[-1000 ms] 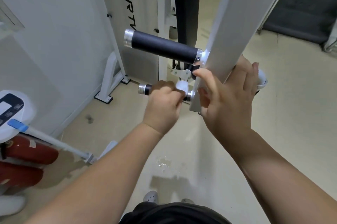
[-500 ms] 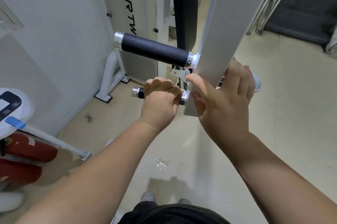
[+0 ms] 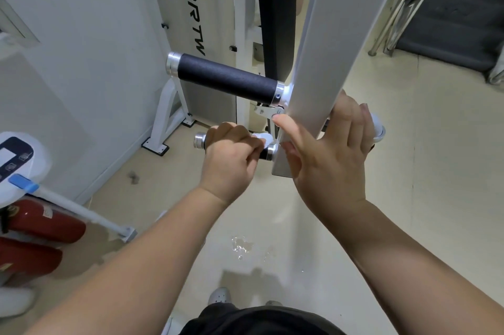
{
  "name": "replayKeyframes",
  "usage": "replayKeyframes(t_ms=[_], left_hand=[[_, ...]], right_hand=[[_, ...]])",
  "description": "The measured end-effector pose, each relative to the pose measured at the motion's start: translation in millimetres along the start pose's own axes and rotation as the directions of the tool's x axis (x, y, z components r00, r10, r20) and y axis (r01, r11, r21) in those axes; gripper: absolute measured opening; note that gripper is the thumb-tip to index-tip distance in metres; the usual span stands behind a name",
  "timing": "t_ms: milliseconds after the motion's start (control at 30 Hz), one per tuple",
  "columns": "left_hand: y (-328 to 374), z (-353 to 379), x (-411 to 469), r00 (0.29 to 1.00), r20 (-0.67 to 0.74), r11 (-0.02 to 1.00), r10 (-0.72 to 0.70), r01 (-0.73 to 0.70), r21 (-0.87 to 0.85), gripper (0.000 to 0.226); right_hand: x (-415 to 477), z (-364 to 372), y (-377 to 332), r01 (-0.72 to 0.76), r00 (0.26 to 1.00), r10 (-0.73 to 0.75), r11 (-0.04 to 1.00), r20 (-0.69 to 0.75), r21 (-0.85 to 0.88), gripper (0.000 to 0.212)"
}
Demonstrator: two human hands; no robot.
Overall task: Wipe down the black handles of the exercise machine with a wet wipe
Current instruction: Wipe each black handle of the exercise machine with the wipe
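Note:
A white machine arm (image 3: 324,62) carries two black handles on its left side. The upper handle (image 3: 226,80) is long, with silver end caps, and nothing touches it. My left hand (image 3: 231,160) is closed around the short lower handle (image 3: 200,141), pressing a white wet wipe (image 3: 263,138) against it; only the handle's silver end cap and a black bit near the arm show. My right hand (image 3: 327,154) grips the arm's lower end, thumb on the front face, fingers behind. A silver-capped handle end (image 3: 378,130) sticks out past those fingers.
A white wall stands at left, with the machine's white frame foot (image 3: 163,127) and a black pad (image 3: 278,18) behind. Red fire extinguishers (image 3: 41,228) and a white device with a blue-tipped tube (image 3: 24,184) sit low left. A small wet patch (image 3: 241,246) lies on the beige floor.
My left hand has shifted a little on the lower handle, so the wipe shows again by the thumb. My right hand keeps its hold on the arm.

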State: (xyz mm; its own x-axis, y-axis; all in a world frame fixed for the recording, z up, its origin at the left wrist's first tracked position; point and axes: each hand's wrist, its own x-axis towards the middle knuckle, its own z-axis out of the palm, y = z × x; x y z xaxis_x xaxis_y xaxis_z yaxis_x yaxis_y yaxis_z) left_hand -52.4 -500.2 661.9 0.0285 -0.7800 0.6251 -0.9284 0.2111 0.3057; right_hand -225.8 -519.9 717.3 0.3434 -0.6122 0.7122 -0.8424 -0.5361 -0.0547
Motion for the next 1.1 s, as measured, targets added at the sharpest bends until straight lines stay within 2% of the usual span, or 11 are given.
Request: replayKeyframes(t_ms=[100,200,267,400,567,733,833,900,967,1033,1100], left_hand=[[-31,-11,-6,0.999,-0.049,0.999,-0.006,0.008,0.053,0.014],[-63,-26,-14,0.984,-0.128,0.988,-0.12,0.131,0.085,0.017],[-59,-23,-16,0.972,-0.164,0.981,-0.17,0.183,0.063,0.016],[-23,-8,-8,0.976,-0.143,0.986,-0.165,0.168,0.01,0.013],[-31,-10,-14,0.985,-0.123,0.992,-0.122,0.125,0.012,0.016],[-58,-27,-16,0.923,-0.174,0.939,-0.343,0.344,-0.024,0.018],[-22,-13,-9,0.947,-0.172,0.962,-0.271,0.271,-0.024,0.011],[9,0,-4,0.968,-0.126,0.976,-0.218,0.215,-0.041,0.013],[30,9,-5,0.966,-0.107,0.972,-0.234,0.231,-0.045,0.017],[29,14,-12,0.953,-0.158,0.965,-0.26,0.264,0.004,0.019],[15,14,-24,0.925,-0.281,0.96,-0.256,0.277,0.038,0.016]], right_hand=[[0,1,0,0.012,1.0,-0.012,1.0,0.004,0.0,0.038],[-1,0,-3,-0.006,1.0,0.006,1.0,0.027,0.005,0.04],[0,-1,-5,-0.029,0.999,0.028,1.0,0.044,0.006,0.032],[0,-3,-7,-0.062,0.996,0.061,0.998,0.069,0.013,0.021],[0,-4,-4,-0.037,0.996,0.035,0.999,0.076,0.024,0.034],[1,-6,-7,-0.052,0.996,0.049,0.998,0.074,0.037,0.035],[2,-10,-10,-0.067,0.994,0.065,0.998,0.088,0.021,0.038],[3,-12,-10,-0.054,0.996,0.052,0.998,0.075,0.022,0.033],[3,-13,-8,-0.037,0.998,0.035,0.998,0.051,0.046,0.026],[1,-12,-6,-0.027,0.999,0.025,0.998,0.034,0.061,0.025],[1,-10,-5,-0.021,1.0,0.019,0.998,0.02,0.064,0.027]])
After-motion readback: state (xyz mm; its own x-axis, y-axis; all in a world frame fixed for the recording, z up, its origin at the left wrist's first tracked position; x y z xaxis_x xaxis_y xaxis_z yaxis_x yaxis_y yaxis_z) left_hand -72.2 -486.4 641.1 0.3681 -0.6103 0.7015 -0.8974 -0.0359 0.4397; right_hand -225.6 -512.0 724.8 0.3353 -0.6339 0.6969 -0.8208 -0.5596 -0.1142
